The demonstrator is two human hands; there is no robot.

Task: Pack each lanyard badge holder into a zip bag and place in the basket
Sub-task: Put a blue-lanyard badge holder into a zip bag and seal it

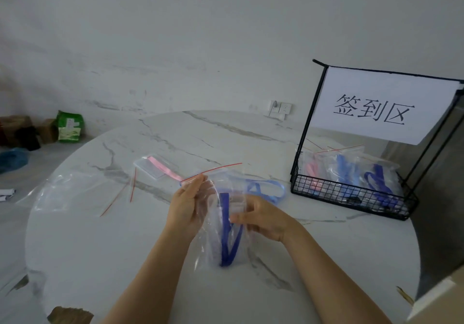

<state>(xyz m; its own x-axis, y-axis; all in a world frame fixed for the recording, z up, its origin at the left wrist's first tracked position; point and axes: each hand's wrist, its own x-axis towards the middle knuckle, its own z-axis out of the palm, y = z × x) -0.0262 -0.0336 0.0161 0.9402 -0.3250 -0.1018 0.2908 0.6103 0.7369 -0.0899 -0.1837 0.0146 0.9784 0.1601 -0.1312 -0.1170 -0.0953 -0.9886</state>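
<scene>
My left hand (188, 203) pinches the red-striped mouth of a clear zip bag (218, 233) held above the round marble table (100, 248). A dark blue lanyard (229, 238) hangs inside that bag, and my right hand (261, 217) grips its badge holder through the plastic. A light blue lanyard (266, 190) lies on the table just behind the bag. A pink lanyard with a clear badge holder (155, 166) rests further back. The black wire basket (351, 195) at the right holds several packed bags.
Loose empty zip bags (82, 193) are spread on the table's left side. A paper sign (376, 107) hangs on the basket's tall frame. Boxes and a green packet (69, 126) sit on the floor at the far left. A cardboard edge (437, 296) shows at the bottom right.
</scene>
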